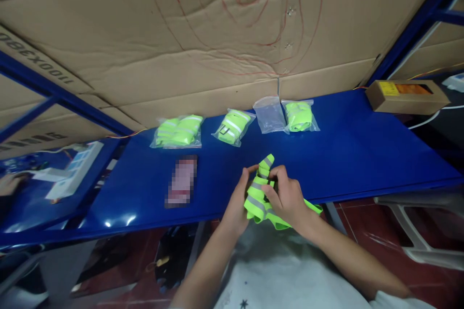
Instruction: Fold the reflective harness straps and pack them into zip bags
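A bright green band (255, 198) with gray stripes is in both hands, over the near edge of the blue bench (348, 149) and in front of a pale shirt (275, 270). The band is bunched up, with one end poking up between the hands and another loose part sticking out past the right wrist. The left hand (239, 203) has its grip closed on the left side of the band. The right hand (290, 195) has its grip pinching the band from the other side, near a small dark bit. Near the back of the bench sit a wide bag (178, 131) of green stuff, a middle bag (234, 127) with green stuff and a dark buckle shape, a flat clear bag (270, 116), and a right bag (300, 116) with more green inside. The flat one is just beside the right bag. A blurred pink thing (181, 181) lies in front of the wide bag. A brown box (406, 96) sits at the right end.
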Motion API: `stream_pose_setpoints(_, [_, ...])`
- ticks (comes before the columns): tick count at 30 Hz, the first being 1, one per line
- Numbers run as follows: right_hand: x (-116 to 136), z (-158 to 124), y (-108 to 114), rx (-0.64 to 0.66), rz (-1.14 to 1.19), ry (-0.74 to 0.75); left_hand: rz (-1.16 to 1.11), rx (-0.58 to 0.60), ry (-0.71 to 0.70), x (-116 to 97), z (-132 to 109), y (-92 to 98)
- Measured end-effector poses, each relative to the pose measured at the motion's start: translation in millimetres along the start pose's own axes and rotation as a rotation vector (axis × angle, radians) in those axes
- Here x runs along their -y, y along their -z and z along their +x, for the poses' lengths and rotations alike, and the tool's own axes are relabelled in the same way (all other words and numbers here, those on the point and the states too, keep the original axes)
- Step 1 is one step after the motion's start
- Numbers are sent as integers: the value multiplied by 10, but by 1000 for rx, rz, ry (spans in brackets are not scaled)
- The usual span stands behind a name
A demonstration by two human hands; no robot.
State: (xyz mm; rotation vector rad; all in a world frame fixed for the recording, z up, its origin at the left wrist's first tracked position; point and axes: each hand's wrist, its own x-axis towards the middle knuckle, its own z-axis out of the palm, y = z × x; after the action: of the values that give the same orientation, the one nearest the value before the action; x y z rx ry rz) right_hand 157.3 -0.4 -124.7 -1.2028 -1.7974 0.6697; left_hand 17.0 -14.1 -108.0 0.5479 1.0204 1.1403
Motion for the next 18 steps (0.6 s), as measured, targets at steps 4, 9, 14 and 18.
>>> stream_pose_setpoints(4, [-8, -206, -7, 63, 137, -156, 56, -2, -35, 2, -59, 12])
stream_pose_setpoints(9, [122, -545, 169, 306, 470, -446, 146, 7, -69, -20, -169, -69])
stream_pose_setpoints(14, [193, -691, 266, 470, 637, -699, 185, -18, -80, 11, -186, -115])
stream_pose_setpoints(18, [147, -647, 473, 651, 789, -730, 184, -11, 1, 23, -185, -2])
